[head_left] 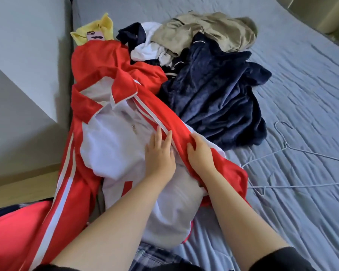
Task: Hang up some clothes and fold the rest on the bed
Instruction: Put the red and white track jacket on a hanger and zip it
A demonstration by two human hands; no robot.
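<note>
The red front edge of a red zip-up track jacket with white lining (110, 145) is held in the right grip (201, 153), fingers curled into the fabric. The left grip (159, 155) is laid flat, fingers straight, on the lining beside the zip. The jacket is spread open on the grey-blue sheeted bed (292, 222), with thin wire hangers (286, 145) to its right and a navy fleece garment (213, 98) beyond.
</note>
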